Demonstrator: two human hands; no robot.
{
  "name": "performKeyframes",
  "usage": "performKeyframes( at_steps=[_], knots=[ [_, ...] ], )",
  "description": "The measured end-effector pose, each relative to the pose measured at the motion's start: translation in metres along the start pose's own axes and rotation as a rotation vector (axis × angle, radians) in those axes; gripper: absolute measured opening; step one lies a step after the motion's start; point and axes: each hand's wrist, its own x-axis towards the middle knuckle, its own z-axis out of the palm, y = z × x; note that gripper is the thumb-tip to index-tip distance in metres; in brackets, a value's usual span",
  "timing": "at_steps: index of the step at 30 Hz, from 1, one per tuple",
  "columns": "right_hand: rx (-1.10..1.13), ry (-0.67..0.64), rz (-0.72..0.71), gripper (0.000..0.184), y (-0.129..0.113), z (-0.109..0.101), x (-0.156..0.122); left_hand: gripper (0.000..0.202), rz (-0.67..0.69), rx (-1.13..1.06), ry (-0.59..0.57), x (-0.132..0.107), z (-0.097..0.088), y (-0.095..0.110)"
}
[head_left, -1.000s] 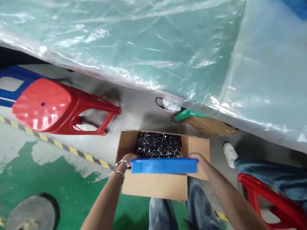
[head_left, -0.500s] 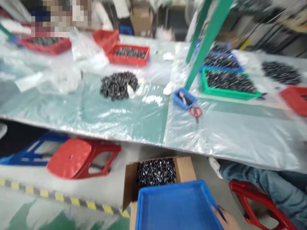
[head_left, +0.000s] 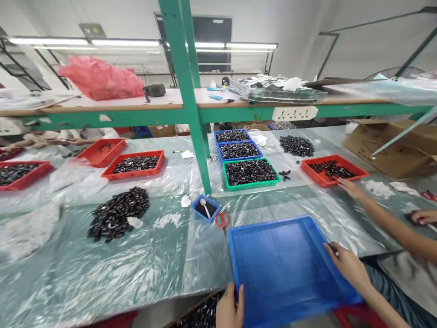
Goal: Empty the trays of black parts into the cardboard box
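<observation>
A shallow blue tray with nothing in it is held between my two hands, its far part above the table's front edge. My left hand grips its near left side, thumb over the rim. On the right side, my right hand has its fingers closed round the rim. Just beyond the tray lie red-handled scissors and a small blue bin with a white spoon in it. Below the table edge, a box of small black parts shows partly, close to my left hand.
A plastic-covered table carries a heap of black parts, a green tray and a red tray. A green post rises from it. At the right, a co-worker's hand reaches to another red tray.
The blue tray has come up from over the floor box to the table's front edge. My left hand has come into view on it. My view has tilted up, showing the shelf.
</observation>
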Motion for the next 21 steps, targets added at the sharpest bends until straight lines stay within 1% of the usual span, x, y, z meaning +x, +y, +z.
performKeyframes(
  at_steps=[2,3,4,5,6,7,9,11,12,14,15,17,18,20,21],
  knots=[
    [-0.031,-0.031,-0.006,0.065,-0.006,-0.002,0.046,0.053,-0.013,0.063,-0.055,0.041,-0.003,0.046],
    [-0.036,-0.063,-0.009,0.065,-0.007,-0.003,0.065,0.052,-0.048,0.100,-0.096,0.058,-0.003,0.063],
    [-0.035,-0.101,-0.011,0.065,-0.008,-0.003,0.082,0.050,-0.077,0.131,-0.137,0.073,-0.004,0.074],
    [-0.020,-0.140,-0.013,0.064,-0.008,-0.003,0.097,0.048,-0.091,0.144,-0.166,0.085,-0.006,0.080],
    [0.006,-0.167,-0.010,0.064,-0.007,-0.004,0.110,0.046,-0.092,0.135,-0.169,0.095,-0.008,0.082],
    [0.043,-0.174,0.000,0.065,-0.007,-0.006,0.122,0.043,-0.098,0.109,-0.142,0.105,-0.013,0.081],
    [0.128,-0.134,0.034,0.067,-0.007,-0.012,0.145,0.041,-0.125,0.021,-0.016,0.128,-0.029,0.077],
    [0.204,-0.073,0.060,0.069,-0.014,-0.018,0.172,0.043,-0.144,-0.026,0.144,0.162,-0.056,0.081],
    [0.249,-0.058,0.058,0.070,-0.021,-0.020,0.188,0.044,-0.126,-0.033,0.221,0.184,-0.072,0.086],
    [0.386,-0.077,0.049,0.070,-0.044,-0.020,0.224,0.046,-0.069,-0.064,0.367,0.236,-0.103,0.104],
    [0.473,-0.102,0.047,0.070,-0.059,-0.017,0.244,0.046,-0.081,-0.083,0.416,0.264,-0.117,0.114],
    [0.625,-0.164,0.069,0.067,-0.093,-0.007,0.284,0.048,-0.175,-0.094,0.440,0.319,-0.139,0.132],
    [0.658,-0.192,0.071,0.063,-0.111,0.000,0.304,0.048,-0.210,-0.094,0.436,0.344,-0.146,0.139],
    [0.680,-0.232,0.069,0.057,-0.144,0.016,0.339,0.049,-0.246,-0.090,0.413,0.384,-0.156,0.147],
    [0.675,-0.240,0.059,0.057,-0.159,0.024,0.355,0.049,-0.252,-0.087,0.401,0.399,-0.158,0.150]
  ],
)
